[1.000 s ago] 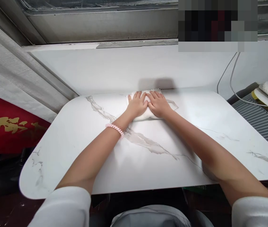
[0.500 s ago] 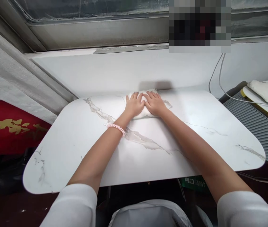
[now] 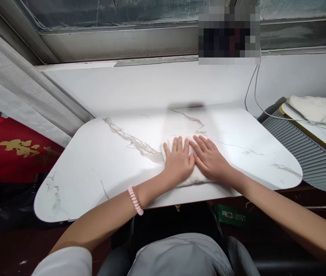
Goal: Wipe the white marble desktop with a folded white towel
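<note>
Both palms press down on a white cloth (image 3: 193, 178) that lies folded on the white marble-patterned table (image 3: 79, 172), near its front edge. My left hand (image 3: 178, 160) rests flat on the cloth's left part, fingers stretched out and a little apart. On the right part lies my right hand (image 3: 211, 158), its fingers also extended and pointing away from me. The two thumbs meet or nearly meet in the middle. A pink coiled band (image 3: 135, 200) circles my left wrist. Much of the cloth is hidden beneath the hands.
Behind the table stands a white wall (image 3: 140, 88) under a window frame (image 3: 117, 44). White cables (image 3: 255, 92) hang down at the right, by a grey ribbed cabinet (image 3: 309, 157) with a fluffy white cloth (image 3: 318, 109) on top. A red bag (image 3: 16, 153) is at the left.
Both hands have drawn the white cloth from the table's back edge towards me and slightly right. The elbows have spread outward. The view has shifted a little to the right.
</note>
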`<state>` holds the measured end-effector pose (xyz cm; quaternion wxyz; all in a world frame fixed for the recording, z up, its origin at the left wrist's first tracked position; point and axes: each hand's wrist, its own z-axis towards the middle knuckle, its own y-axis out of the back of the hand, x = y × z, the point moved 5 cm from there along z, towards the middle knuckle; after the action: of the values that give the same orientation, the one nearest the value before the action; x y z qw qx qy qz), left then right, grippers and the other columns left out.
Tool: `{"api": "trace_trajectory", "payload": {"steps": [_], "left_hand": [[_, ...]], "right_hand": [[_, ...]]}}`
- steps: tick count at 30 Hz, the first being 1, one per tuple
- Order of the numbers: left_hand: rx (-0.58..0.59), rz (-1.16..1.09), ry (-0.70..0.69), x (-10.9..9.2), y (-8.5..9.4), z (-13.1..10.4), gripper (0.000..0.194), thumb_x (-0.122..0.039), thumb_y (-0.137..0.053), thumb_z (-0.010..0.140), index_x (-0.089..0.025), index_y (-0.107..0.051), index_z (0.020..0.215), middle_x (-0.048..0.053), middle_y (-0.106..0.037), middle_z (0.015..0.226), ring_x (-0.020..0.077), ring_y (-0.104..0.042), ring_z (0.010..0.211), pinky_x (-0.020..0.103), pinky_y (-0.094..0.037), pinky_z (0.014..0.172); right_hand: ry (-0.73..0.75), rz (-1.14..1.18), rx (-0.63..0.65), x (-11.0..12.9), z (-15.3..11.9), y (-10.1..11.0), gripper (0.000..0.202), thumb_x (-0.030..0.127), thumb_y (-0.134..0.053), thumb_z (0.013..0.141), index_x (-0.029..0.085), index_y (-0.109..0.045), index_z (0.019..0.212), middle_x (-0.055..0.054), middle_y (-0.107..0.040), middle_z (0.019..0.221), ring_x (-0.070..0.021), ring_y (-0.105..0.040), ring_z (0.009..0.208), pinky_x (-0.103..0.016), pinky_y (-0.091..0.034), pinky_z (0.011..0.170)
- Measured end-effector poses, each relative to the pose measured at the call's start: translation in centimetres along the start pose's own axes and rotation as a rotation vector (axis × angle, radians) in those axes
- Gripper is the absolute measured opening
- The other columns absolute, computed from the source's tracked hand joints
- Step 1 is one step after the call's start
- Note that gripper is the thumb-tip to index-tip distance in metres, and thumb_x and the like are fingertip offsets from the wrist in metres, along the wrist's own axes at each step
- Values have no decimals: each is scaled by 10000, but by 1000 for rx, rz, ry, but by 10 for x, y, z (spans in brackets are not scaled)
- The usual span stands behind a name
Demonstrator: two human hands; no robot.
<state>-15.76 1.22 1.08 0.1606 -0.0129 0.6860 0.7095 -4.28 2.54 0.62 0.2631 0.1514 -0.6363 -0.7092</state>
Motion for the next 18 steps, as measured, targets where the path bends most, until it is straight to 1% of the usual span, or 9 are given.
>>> {"api": "trace_trajectory", "payload": {"steps": [2, 5, 7, 10, 12, 14, 16, 18], "left_hand": [[4, -12, -56, -15, -3, -14, 589, -345, -290, 1011, -109, -314, 1550, 180, -269, 1625, 339, -197, 1519, 678, -125, 1190], [32, -33, -136, -35, -8, -27, 596, -349, -310, 1006, -98, -328, 1546, 196, -270, 1619, 357, -197, 1516, 688, -123, 1189], [55, -45, -193, -48, -11, -30, 601, -356, -316, 1003, -99, -331, 1546, 198, -265, 1619, 357, -195, 1516, 686, -123, 1192], [82, -60, -261, -64, -14, -25, 607, -359, -298, 1005, -87, -323, 1547, 201, -252, 1621, 352, -180, 1521, 689, -117, 1193], [92, -64, -280, -71, -16, -15, 610, -351, -288, 1006, -70, -313, 1547, 205, -246, 1621, 354, -174, 1522, 696, -115, 1190], [102, -68, -283, -76, -19, -1, 612, -341, -285, 1004, -58, -307, 1546, 206, -246, 1622, 358, -178, 1521, 699, -116, 1188], [101, -80, -271, -77, -21, 20, 608, -336, -283, 1002, -63, -311, 1545, 197, -256, 1624, 351, -190, 1520, 684, -114, 1196], [90, -92, -252, -75, -22, 48, 596, -336, -284, 1002, -83, -328, 1540, 177, -274, 1625, 330, -207, 1518, 654, -113, 1209]], "right_hand": [[-16, -2, -30, 1, -26, 3, 593, 357, -225, 1006, 132, -386, 1531, -149, -330, 1613, -308, -244, 1508, -542, -257, 1202], [-68, -10, -58, -2, -59, 4, 601, 376, -252, 990, 194, -361, 1552, -134, -338, 1610, -303, -254, 1507, -574, -287, 1185], [-111, -15, -69, -9, -76, 4, 611, 393, -262, 985, 230, -317, 1572, -122, -340, 1610, -298, -240, 1514, -591, -297, 1177], [-159, -18, -79, -22, -89, 6, 612, 410, -249, 993, 233, -297, 1577, -117, -333, 1614, -299, -209, 1524, -601, -290, 1180], [-181, -14, -60, -33, -90, 8, 602, 418, -240, 1000, 222, -324, 1562, -116, -320, 1621, -301, -198, 1527, -597, -281, 1186], [-198, -6, -27, -46, -84, 10, 592, 427, -235, 1003, 213, -359, 1541, -113, -307, 1628, -300, -193, 1528, -587, -269, 1194], [-221, -7, -4, -62, -70, 12, 586, 428, -230, 1004, 202, -382, 1522, -118, -308, 1628, -298, -200, 1526, -574, -257, 1202], [-249, -23, 4, -81, -48, 12, 582, 413, -230, 1001, 184, -391, 1511, -129, -320, 1621, -302, -221, 1518, -564, -253, 1202]]}}
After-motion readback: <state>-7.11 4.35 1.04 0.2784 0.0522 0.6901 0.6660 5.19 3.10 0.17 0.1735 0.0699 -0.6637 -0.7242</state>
